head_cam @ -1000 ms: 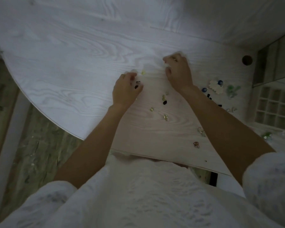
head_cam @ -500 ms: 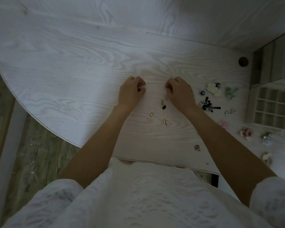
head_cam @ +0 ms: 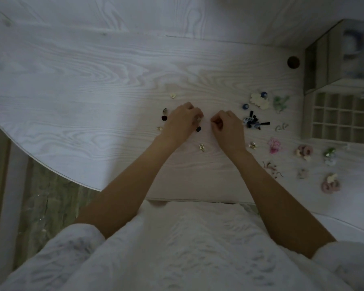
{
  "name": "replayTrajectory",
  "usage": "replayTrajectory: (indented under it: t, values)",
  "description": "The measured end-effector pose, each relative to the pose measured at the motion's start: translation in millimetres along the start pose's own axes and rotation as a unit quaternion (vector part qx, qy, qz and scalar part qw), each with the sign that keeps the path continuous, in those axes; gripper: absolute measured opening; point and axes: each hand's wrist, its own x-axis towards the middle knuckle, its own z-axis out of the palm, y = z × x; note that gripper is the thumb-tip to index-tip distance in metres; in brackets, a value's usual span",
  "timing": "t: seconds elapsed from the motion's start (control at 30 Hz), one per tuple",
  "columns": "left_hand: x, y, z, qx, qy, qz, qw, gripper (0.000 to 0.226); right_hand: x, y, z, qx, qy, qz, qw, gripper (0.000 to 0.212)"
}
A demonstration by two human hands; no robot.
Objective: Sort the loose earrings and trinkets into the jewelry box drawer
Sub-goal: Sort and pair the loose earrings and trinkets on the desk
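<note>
Trinkets lie scattered across the pale wood table (head_cam: 72, 85), so work L to R. Furthest left is a small cluster beside your left hand (head_cam: 182, 120): a silver-and-black piece (head_cam: 164, 110), a dark bead (head_cam: 164, 118) and a tiny gold bit (head_cam: 159, 128); a gold stud (head_cam: 172, 95) sits further up. Your left hand has its fingers curled in, apparently pinching a small gold earring (head_cam: 198, 119) at the tips, with another dark bead (head_cam: 198, 129) just below. Can't tell for sure that the pinch is secure; the pic is dim.

Your right hand (head_cam: 227, 128) is curled too, thumb to fingers, close by; whether it pinches anything I can't tell. Two more gold bits lie near your wrists: one (head_cam: 201, 147) between the arms, one (head_cam: 253, 145) right of the right wrist.

Advice: pair up matching pcs before you carry them, grip by the body not the post, and lift straight up so nothing skids.

Right of the hands I count approx. 12 larger pcs, incl. a white flower (head_cam: 259, 101), two blue beads (head_cam: 245, 106), a black-and-blue tassel piece (head_cam: 253, 122), a green piece (head_cam: 280, 102), a pink one (head_cam: 274, 145) and two ring-shaped pcs (head_cam: 303, 152).

Far right, the jewelry box drawer (head_cam: 343, 118) stands open on the table, its grid of compartments seemingly empty, well apart from both hands.
</note>
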Motion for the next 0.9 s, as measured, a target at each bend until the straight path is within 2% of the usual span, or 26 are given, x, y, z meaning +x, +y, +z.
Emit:
replayTrajectory:
  t: [0.2,0.37,0.6,0.8,0.9]
  values:
    - [-6,-1,3,-0.040,0.022,-0.039,0.998,0.017,-7,2,-2,-0.009,-0.023,-0.001,1.000,0.008]
    - [-7,-3,-3,-0.154,0.027,-0.147,0.977,0.023,-16,4,-1,-0.004,-0.012,-0.004,1.000,0.007]
    - [-24,-18,-10,-0.061,0.032,-0.131,0.989,0.012,-20,6,-1,-0.001,-0.014,-0.015,1.000,0.008]
    - [-47,-26,-4,-0.055,0.053,-0.127,0.989,0.009,-24,6,-4,-0.011,-0.030,-0.033,0.999,0.010]
    - [-58,-27,1,-0.052,0.088,-0.126,0.987,0.007,-33,7,-2,-0.017,-0.035,-0.050,0.998,0.010]
